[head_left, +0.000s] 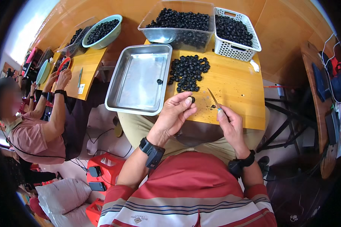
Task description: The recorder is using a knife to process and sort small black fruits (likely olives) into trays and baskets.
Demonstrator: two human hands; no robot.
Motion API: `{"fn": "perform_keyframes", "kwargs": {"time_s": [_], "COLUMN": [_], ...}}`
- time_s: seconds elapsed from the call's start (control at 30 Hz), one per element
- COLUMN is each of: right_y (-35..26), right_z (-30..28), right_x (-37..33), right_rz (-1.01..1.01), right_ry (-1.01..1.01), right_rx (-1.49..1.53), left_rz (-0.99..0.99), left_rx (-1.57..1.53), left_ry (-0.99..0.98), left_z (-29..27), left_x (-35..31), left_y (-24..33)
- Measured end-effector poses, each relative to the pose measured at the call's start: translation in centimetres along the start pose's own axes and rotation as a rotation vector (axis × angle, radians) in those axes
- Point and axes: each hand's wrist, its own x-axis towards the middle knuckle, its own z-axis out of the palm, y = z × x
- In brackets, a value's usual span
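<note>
Between the thumb and fingers of my left hand point(173, 115) is pinched a small round black piece point(193, 99). My right hand point(231, 126) grips a slim knife point(213, 97), its narrow blade pointing up and away, a short gap to the right of the piece. Just beyond my hands lies a loose pile of similar round black pieces point(187, 72), some showing a hole. A shallow metal tray point(117, 87) sits left of the pile, overhanging the near table edge, with a couple of black pieces point(159, 81) near its right side.
Dark crumbs dot the wooden table point(242, 90). At its back stand a clear plastic bin point(201, 44) and a white perforated basket point(250, 54), both full of black pieces. On the left, another person point(38, 132) works at a table holding a green bowl point(115, 32). Red stools point(113, 166) stand below.
</note>
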Motion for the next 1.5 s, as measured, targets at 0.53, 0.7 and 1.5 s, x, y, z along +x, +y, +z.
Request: {"fn": "perform_keyframes", "kwargs": {"time_s": [0.53,0.7,1.5], "right_y": [-1.3,-1.0,-1.4], "right_z": [0.6,0.4,2.2], "right_x": [0.9,1.4,3.4], "right_rz": [-0.458,-0.495,-0.119], "right_ry": [0.016,0.016,-0.14], "right_rx": [-0.356,-0.399,0.124], "left_rz": [-0.089,-0.078,-0.072], "left_rx": [-0.27,-0.286,-0.07], "left_ry": [-0.139,-0.103,-0.099], "left_z": [0.6,0.8,1.7], "left_x": [0.6,0.4,-1.0], "left_y": [-1.4,-1.4,-1.5]}}
